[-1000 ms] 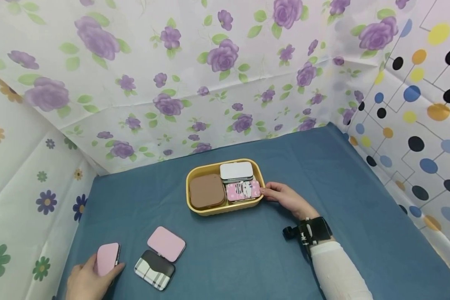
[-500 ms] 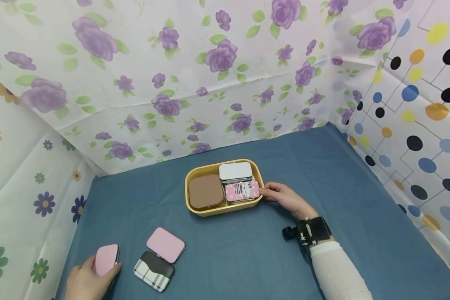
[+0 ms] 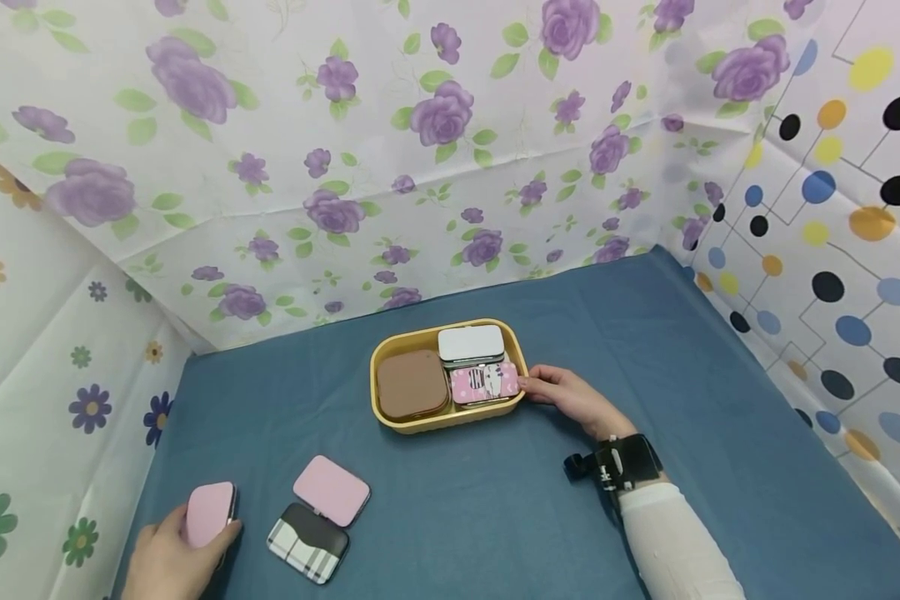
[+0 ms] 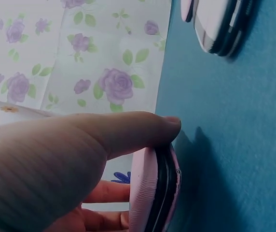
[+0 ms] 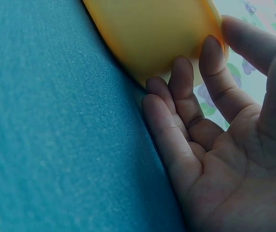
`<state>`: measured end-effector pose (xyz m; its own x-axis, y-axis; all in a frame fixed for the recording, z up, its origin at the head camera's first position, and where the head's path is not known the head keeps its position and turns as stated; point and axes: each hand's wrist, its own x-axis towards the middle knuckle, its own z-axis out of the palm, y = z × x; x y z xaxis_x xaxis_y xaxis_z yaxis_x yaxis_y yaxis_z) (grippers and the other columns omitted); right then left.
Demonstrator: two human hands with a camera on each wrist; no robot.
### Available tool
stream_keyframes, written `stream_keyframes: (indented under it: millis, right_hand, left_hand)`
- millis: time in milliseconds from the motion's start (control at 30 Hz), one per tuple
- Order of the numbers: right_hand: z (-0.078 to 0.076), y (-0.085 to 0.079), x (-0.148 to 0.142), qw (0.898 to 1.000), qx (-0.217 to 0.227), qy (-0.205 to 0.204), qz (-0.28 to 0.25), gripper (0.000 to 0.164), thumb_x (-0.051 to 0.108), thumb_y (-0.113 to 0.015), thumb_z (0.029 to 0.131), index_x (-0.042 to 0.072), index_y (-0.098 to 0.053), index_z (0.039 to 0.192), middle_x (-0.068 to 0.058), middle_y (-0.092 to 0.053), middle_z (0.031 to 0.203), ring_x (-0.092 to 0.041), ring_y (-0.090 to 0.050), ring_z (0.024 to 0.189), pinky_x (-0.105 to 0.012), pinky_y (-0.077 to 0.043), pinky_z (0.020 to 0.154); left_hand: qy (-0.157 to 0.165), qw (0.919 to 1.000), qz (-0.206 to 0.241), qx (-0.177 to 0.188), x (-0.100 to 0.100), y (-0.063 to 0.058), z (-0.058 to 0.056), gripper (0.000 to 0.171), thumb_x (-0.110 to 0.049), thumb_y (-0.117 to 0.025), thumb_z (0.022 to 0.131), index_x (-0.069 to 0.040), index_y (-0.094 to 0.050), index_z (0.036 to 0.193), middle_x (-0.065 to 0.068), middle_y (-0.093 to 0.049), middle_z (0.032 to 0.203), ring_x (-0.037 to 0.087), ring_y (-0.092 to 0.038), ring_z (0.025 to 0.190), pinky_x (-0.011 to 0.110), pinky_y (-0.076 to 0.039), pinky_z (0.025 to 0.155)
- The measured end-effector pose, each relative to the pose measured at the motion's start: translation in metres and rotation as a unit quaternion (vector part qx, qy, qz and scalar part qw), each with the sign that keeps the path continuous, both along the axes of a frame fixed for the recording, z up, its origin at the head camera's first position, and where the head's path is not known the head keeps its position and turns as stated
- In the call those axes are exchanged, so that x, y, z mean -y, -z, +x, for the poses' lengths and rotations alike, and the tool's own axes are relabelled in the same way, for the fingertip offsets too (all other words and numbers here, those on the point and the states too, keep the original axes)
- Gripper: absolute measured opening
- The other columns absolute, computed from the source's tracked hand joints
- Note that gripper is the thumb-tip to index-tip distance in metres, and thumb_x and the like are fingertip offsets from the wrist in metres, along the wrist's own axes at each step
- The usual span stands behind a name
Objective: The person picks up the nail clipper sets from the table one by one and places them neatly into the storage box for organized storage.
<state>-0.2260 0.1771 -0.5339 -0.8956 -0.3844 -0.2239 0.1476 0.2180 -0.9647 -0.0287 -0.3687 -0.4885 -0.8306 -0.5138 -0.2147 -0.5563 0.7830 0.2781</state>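
Observation:
My left hand [image 3: 167,554] grips a small pink hinged case [image 3: 210,512] at the lower left, thumb on one side and fingers on the other. Its dark edge seam [image 4: 164,193] shows in the left wrist view, close over the blue cloth. To its right lie another pink case [image 3: 332,490] and a black-and-white plaid case [image 3: 309,542], side by side. At the right end of a yellow basket [image 3: 412,427], my right hand [image 3: 573,398] holds the rim, thumb at the top edge and fingers against the outer wall [image 5: 152,34].
Inside the basket sit a brown case [image 3: 414,383], a white tin [image 3: 472,342] and a pink cartoon tin [image 3: 484,382]. Blue cloth [image 3: 450,517] covers the table. Flowered sheets [image 3: 390,167] stand behind and at the left, a dotted sheet [image 3: 847,250] at the right.
The left hand and its pink case have shifted slightly left and away from me. The right hand and the basket stay in place.

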Motion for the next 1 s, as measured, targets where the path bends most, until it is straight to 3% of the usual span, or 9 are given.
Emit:
stream_keyframes:
  millis: [200, 367, 667, 867, 1000]
  right_hand:
    - [-0.001, 0.002, 0.000, 1.000, 0.002, -0.001, -0.001, 0.038, 0.043, -0.065, 0.096, 0.006, -0.063, 0.102, -0.007, -0.060, 0.108, -0.026, -0.055, 0.110, -0.041, -0.044, 0.103]
    - [-0.001, 0.000, -0.001, 1.000, 0.010, -0.003, -0.005, 0.033, 0.037, -0.063, 0.098, 0.005, -0.064, 0.103, -0.007, -0.061, 0.108, -0.028, -0.055, 0.111, -0.042, -0.044, 0.103]
    - [0.010, -0.031, 0.003, 1.000, -0.001, -0.017, 0.000, 0.029, 0.032, -0.062, 0.100, 0.003, -0.063, 0.101, -0.007, -0.061, 0.106, -0.030, -0.055, 0.111, -0.041, -0.045, 0.102]
    - [0.001, -0.008, -0.001, 1.000, 0.006, -0.010, -0.003, 0.031, 0.035, -0.063, 0.099, 0.004, -0.064, 0.102, -0.007, -0.061, 0.107, -0.029, -0.056, 0.111, -0.041, -0.045, 0.102]
    - [-0.001, 0.000, -0.001, 1.000, 0.001, -0.005, -0.005, 0.035, 0.039, -0.064, 0.098, 0.005, -0.063, 0.103, -0.008, -0.060, 0.108, -0.028, -0.055, 0.111, -0.042, -0.045, 0.103]
  left_hand:
    - [0.001, 1.0000, 0.005, -0.006, -0.003, -0.003, -0.003, 0.113, -0.074, -0.073, 0.071, 0.013, -0.042, 0.137, 0.041, -0.045, 0.118, 0.053, -0.052, 0.102, 0.071, -0.041, 0.088]
    - [0.022, 0.9992, 0.010, -0.030, -0.008, -0.004, -0.007, 0.108, -0.068, -0.074, 0.076, 0.014, -0.040, 0.138, 0.041, -0.044, 0.120, 0.053, -0.049, 0.105, 0.070, -0.040, 0.090]
    - [0.072, 0.9956, 0.026, -0.054, -0.025, -0.011, -0.016, 0.104, -0.057, -0.074, 0.083, 0.015, -0.033, 0.146, 0.041, -0.038, 0.125, 0.055, -0.042, 0.111, 0.072, -0.034, 0.094]
    - [0.081, 0.9935, 0.034, -0.072, -0.041, -0.016, -0.019, 0.102, -0.055, -0.073, 0.085, 0.012, -0.031, 0.149, 0.037, -0.038, 0.126, 0.051, -0.042, 0.113, 0.071, -0.035, 0.095]
    - [0.097, 0.9888, 0.034, -0.109, -0.052, -0.019, -0.022, 0.100, -0.054, -0.077, 0.082, 0.008, -0.035, 0.149, 0.034, -0.041, 0.126, 0.049, -0.042, 0.114, 0.070, -0.036, 0.094]
